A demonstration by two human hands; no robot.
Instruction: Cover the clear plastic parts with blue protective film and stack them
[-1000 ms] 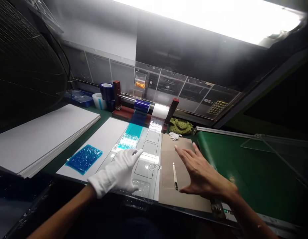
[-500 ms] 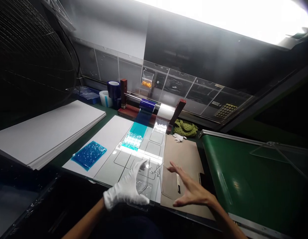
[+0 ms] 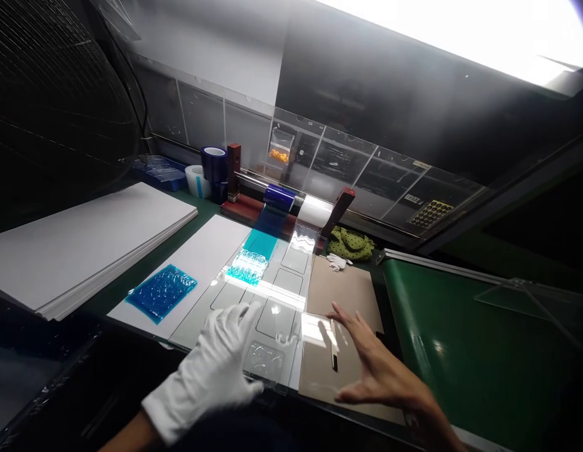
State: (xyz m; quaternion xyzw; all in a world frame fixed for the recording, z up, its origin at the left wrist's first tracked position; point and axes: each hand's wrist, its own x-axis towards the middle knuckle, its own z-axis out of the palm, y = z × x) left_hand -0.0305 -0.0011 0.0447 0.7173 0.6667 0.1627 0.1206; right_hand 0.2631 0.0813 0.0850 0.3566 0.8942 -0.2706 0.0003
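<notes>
My left hand (image 3: 211,361), in a white glove, is open over the near edge of the white work surface, its thumb and fingers apart. Facing it, my bare right hand (image 3: 374,367) spans a clear sheet (image 3: 315,329) with spread thumb and fingers. The sheet shows mainly by a bright reflection, so its outline is hard to make out. Below and between the hands, a small clear panel (image 3: 266,358) lies on the surface. Under the reflection is a slim cutter-like tool (image 3: 335,355) on a brown board (image 3: 362,292).
Behind stands a red-brown holder (image 3: 234,172) with a blue film roll (image 3: 279,198) and a clear roll (image 3: 315,210). A crumpled blue film (image 3: 162,292) and a white sheet stack (image 3: 107,242) lie left. At right are a green mat (image 3: 442,320) and green spotted pouch (image 3: 352,243).
My left hand has drawn back to the left, away from the clear sheet. My right hand has shifted slightly right, and a bright reflection now shows beside its fingers.
</notes>
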